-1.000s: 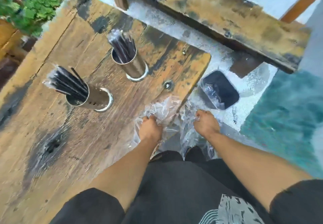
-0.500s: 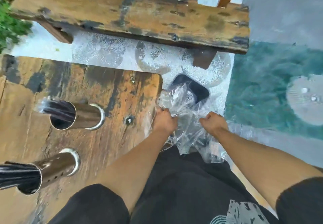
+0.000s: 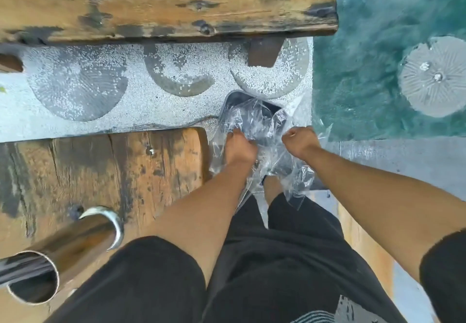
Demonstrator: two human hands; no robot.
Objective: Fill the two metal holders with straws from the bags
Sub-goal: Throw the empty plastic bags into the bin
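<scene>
The person stands at the end of a weathered wooden table (image 3: 106,171), both arms reaching down past its edge. The left hand (image 3: 239,148) is curled into a bunch of crumpled clear plastic bags (image 3: 254,126), gripping them just off the table's corner. The right hand (image 3: 298,141) is closed in a fist beside it, and more of the same plastic trails below and around it, so it appears to hold the plastic too, though the fingers themselves are turned away from view. The bags hang over a dark bin (image 3: 242,98) that sits on the pale gravel ground (image 3: 141,113), its rim only partly showing behind the film. I cannot make out any straws inside the bags. On the table at the lower left stands one shiny metal holder (image 3: 63,254), seen nearly from above, its round mouth open toward me and dark strands, blurred, showing inside at the frame's edge. A second worn wooden plank (image 3: 161,2) runs across the top, beyond the gravel. To the right lies blue-green water (image 3: 378,70) with a round ribbed stone (image 3: 433,78) set in it. The person wears dark shorts (image 3: 252,272).
</scene>
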